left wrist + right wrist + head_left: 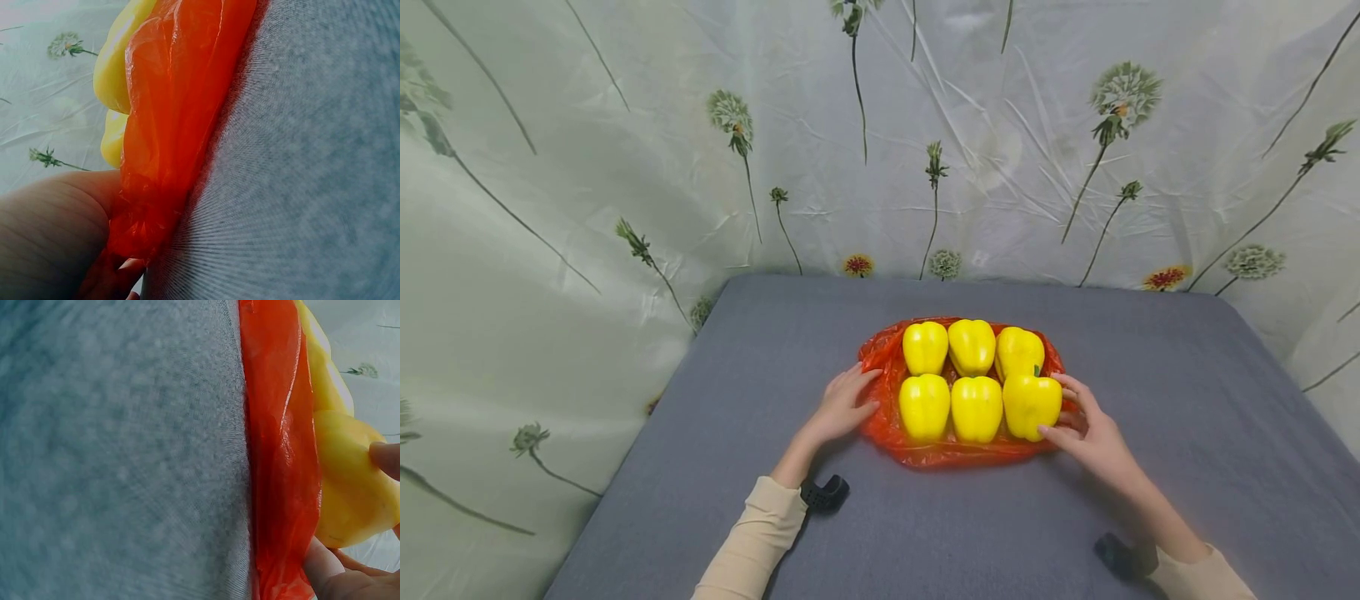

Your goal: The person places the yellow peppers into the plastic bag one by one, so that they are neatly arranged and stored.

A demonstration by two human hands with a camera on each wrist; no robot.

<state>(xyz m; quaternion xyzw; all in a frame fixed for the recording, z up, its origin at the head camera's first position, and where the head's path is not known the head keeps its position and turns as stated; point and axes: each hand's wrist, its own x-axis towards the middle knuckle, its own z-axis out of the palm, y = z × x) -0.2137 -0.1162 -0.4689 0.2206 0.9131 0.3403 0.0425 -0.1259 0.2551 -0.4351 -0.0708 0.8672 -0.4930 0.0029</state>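
Note:
Yellow bell peppers [976, 408] sit in two rows of three inside a spread red plastic bag [925, 456], its rim folded low around them. At the bag's left edge is my left hand [841, 407], thumb and fingers on either side of the gathered plastic [150, 215]. My right hand [1103, 443] grips the front right bell pepper [1032, 408] between thumb and fingers. That pepper has a green stem and overlaps the one behind it. In the right wrist view the pepper [350, 478] shows above the bag's rim; some fingertips are hidden behind it.
A grey cloth-covered table [760, 333] lies under the bag. Behind and to the left hangs a pale curtain [820, 125] printed with dandelions. Black wrist straps [826, 493] sit on both arms, below beige sleeves [752, 537].

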